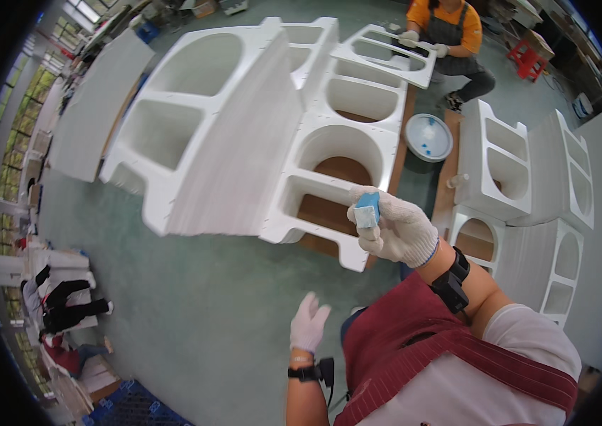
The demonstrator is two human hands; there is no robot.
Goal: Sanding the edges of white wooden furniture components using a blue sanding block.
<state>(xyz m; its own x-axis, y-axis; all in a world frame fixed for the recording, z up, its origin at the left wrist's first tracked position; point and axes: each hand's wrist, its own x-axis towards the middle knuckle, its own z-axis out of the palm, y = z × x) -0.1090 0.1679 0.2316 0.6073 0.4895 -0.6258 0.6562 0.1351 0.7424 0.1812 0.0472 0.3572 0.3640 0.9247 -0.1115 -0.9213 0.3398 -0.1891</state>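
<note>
The gloved right hand [399, 231] grips a small blue block [367, 210] in closed fingers just off the near corner of the white cabinet frame [336, 153], while the gloved left hand [308, 323] hangs open-fingered and empty above the green floor [194, 305].
</note>
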